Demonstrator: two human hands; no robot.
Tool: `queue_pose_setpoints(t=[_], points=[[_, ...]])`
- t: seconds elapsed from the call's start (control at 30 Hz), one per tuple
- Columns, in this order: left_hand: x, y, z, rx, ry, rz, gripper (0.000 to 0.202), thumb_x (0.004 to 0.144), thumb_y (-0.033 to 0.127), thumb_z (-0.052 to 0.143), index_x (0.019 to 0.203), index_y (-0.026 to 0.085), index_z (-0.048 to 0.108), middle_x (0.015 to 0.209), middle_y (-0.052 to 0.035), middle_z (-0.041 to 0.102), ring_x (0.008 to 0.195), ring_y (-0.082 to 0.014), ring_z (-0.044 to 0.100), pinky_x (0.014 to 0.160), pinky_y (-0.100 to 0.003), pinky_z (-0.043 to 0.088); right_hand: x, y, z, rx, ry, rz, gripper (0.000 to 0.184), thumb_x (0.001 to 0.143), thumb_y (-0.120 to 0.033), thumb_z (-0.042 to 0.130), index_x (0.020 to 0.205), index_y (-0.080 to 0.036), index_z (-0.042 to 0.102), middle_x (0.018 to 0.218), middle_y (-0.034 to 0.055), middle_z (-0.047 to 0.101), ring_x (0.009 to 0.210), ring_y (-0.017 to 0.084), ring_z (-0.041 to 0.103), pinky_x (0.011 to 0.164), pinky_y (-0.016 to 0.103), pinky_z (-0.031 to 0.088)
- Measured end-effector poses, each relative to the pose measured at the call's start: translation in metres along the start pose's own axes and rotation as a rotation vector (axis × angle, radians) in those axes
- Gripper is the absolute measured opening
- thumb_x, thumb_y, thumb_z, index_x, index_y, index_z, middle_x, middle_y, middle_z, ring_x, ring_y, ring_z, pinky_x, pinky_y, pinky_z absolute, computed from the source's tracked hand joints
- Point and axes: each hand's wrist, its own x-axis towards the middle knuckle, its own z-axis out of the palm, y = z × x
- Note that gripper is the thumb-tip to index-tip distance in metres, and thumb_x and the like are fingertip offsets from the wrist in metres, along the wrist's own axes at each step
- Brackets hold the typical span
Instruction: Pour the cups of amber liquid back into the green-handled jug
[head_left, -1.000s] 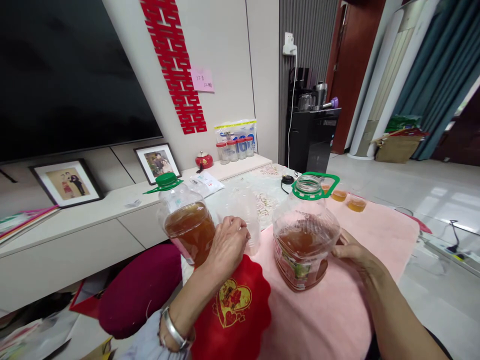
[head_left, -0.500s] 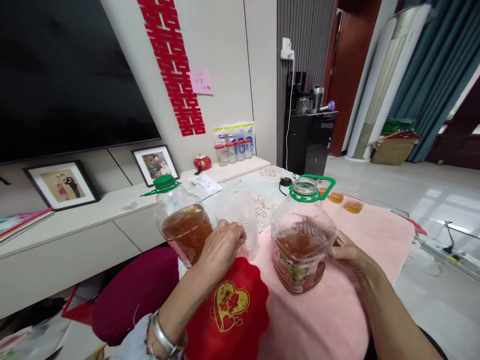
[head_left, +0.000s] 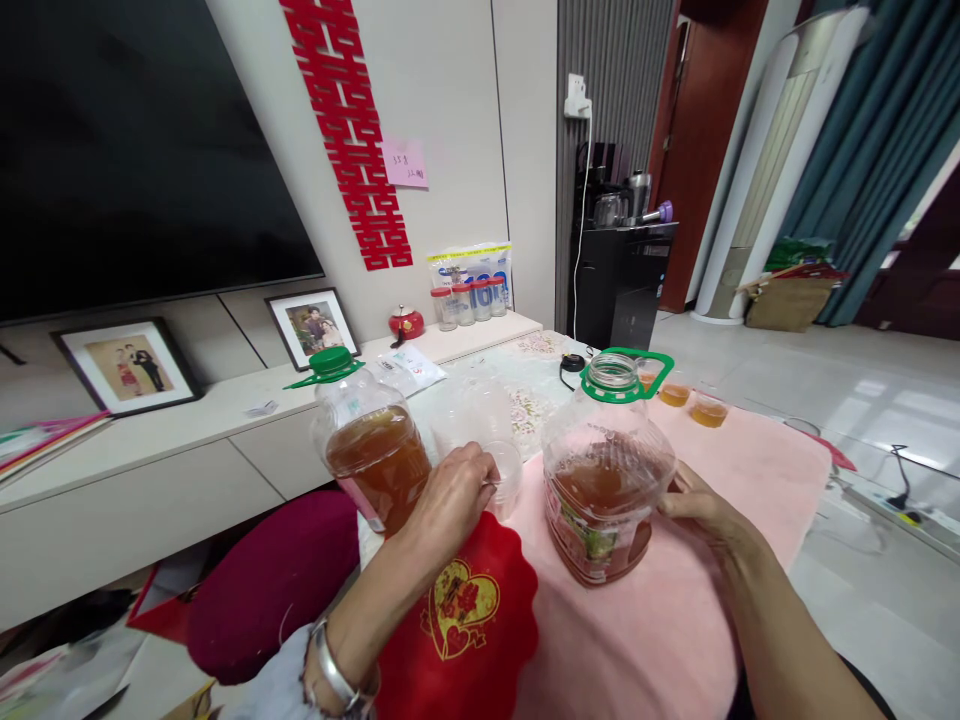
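My left hand [head_left: 459,492] is closed in a pinch at the rim of a clear plastic cup [head_left: 507,482], just above the red scalloped mat [head_left: 480,620] with a gold heart. Beyond it lie more clear plastic cups [head_left: 469,408], hard to tell apart. My right hand [head_left: 701,510] grips the right side of an uncapped clear plastic jug [head_left: 604,500], its fingers partly hidden behind it. The jug has a green handle ring and holds amber-brown liquid. Left of my left hand stands a second jug [head_left: 379,455] of similar liquid, with a green cap.
Small clear cups of amber liquid [head_left: 708,410] stand at the back right of the pink-covered table [head_left: 637,640]. A black coiled item [head_left: 572,363] lies near the far edge. Red-lidded jars [head_left: 469,303] and framed photos [head_left: 129,368] stand on the cabinet; a maroon stool [head_left: 270,590] is at left.
My left hand has drawn a clear cup slightly apart from the others, and the cup's round opening now shows. My right hand and the uncapped jug have hardly moved.
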Motion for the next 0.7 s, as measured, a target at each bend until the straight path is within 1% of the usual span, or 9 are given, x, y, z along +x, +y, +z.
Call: queue_pose_setpoints(t=[0.1,0.27,0.47,0.6,0.7], points=[[-0.002,-0.001,0.0,-0.054,0.044,-0.008,0.007,0.085,0.006,0.065,0.086,0.013,0.066,0.09,-0.0014,0.063,0.084,-0.0144,0.058,0.081,-0.032,0.048,0.0,0.0,-0.001,-0.009,0.013,0.001,0.091,0.068,-0.043,0.089,0.15,-0.029,0.054,0.159,0.0031,0.047,0.154,0.035,0.03,0.125,0.046,0.033],[-0.006,0.002,-0.01,-0.14,0.127,-0.006,0.007,0.089,0.01,0.064,0.087,0.015,0.066,0.089,-0.0024,0.065,0.081,-0.0139,0.059,0.078,-0.029,0.045,0.0,-0.002,0.002,-0.013,0.01,0.008,0.089,0.067,-0.044,0.09,0.148,-0.027,0.057,0.152,0.0061,0.056,0.152,0.037,0.035,0.124,0.049,0.034],[-0.016,0.01,-0.038,-0.207,0.241,-0.008,0.004,0.09,0.017,0.065,0.087,0.018,0.067,0.088,-0.0016,0.068,0.082,-0.0157,0.06,0.077,-0.03,0.044,0.001,-0.004,0.007,-0.01,-0.006,0.0,0.089,0.067,-0.046,0.089,0.148,-0.028,0.057,0.153,0.0052,0.054,0.149,0.038,0.039,0.123,0.051,0.036],[-0.033,0.015,-0.058,-0.255,0.306,0.011,0.008,0.091,0.025,0.063,0.086,0.021,0.068,0.087,0.001,0.068,0.081,-0.014,0.06,0.077,-0.03,0.044,0.001,0.0,0.004,-0.009,-0.007,0.001,0.092,0.068,-0.047,0.088,0.151,-0.027,0.053,0.156,0.0063,0.051,0.149,0.038,0.04,0.123,0.051,0.035],[-0.05,0.015,-0.067,-0.29,0.315,-0.008,0.012,0.091,0.03,0.061,0.085,0.023,0.068,0.086,0.0028,0.067,0.077,-0.0125,0.06,0.073,-0.029,0.044,0.001,0.003,0.001,-0.013,-0.003,0.002,0.094,0.069,-0.047,0.088,0.152,-0.025,0.051,0.156,0.0086,0.051,0.149,0.039,0.039,0.123,0.052,0.035]])
